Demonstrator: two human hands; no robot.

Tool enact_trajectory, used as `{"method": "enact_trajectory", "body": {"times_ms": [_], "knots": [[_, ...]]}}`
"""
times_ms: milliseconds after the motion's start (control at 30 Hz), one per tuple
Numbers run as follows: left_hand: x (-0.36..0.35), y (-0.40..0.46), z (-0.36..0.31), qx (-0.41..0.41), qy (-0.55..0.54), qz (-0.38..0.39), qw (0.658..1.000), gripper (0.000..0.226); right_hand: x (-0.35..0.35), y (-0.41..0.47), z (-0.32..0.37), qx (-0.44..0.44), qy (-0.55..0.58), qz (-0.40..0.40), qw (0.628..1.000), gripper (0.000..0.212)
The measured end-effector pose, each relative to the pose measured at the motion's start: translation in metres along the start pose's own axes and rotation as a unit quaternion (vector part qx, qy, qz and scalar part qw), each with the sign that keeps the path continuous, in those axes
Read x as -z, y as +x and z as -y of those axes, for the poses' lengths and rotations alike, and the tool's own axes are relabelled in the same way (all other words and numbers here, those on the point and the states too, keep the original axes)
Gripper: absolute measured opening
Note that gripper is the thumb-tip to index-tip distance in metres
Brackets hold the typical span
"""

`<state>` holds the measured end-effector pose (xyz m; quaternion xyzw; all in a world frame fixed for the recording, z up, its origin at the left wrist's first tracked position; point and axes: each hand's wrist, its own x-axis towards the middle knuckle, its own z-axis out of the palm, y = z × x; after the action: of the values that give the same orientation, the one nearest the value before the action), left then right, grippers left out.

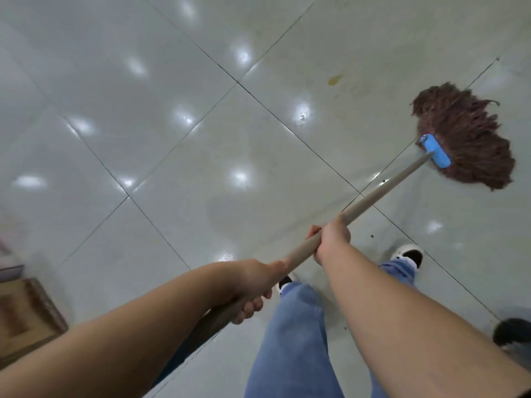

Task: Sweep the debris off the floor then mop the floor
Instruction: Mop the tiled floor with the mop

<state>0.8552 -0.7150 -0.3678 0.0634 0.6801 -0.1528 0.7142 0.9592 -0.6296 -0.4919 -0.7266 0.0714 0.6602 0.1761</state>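
Observation:
A mop with a dark reddish-brown string head (465,133) and a blue clamp (435,150) rests flat on the pale tiled floor (201,139) at the upper right. Its wooden handle (382,191) runs diagonally down to the lower left. My right hand (332,238) is shut around the handle at mid-length. My left hand (253,285) grips it lower, nearer the end. A yellowish stain (334,79) lies on the tile left of the mop head. Small dark specks (372,235) dot the floor near my right foot.
My legs in blue jeans (296,340) and white-and-black shoes (408,254) stand at the lower middle. A brown wooden object (26,314) sits at the left edge. A dark object (514,333) shows at the right edge. The floor is glossy, with light reflections.

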Motion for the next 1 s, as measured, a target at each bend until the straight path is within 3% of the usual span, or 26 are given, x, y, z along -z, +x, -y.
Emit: {"method": "enact_trajectory", "body": {"times_ms": [167, 333, 767, 1000], "knots": [[-0.022, 0.006, -0.014, 0.002, 0.004, 0.009, 1.0, 0.056, 0.021, 0.006, 0.016, -0.008, 0.021, -0.012, 1.0, 0.038], [-0.058, 0.007, -0.081, -0.006, -0.001, 0.001, 1.0, 0.06, 0.051, 0.025, 0.083, 0.003, 0.016, -0.004, 1.0, 0.04], [-0.183, -0.026, -0.423, -0.02, -0.007, 0.012, 1.0, 0.06, 0.154, 0.089, 0.43, 0.02, 0.064, 0.031, 0.997, 0.035], [-0.222, -0.049, -0.566, -0.049, -0.014, 0.012, 0.999, 0.057, 0.182, 0.112, 0.576, 0.026, 0.019, 0.03, 0.999, 0.037]]}}
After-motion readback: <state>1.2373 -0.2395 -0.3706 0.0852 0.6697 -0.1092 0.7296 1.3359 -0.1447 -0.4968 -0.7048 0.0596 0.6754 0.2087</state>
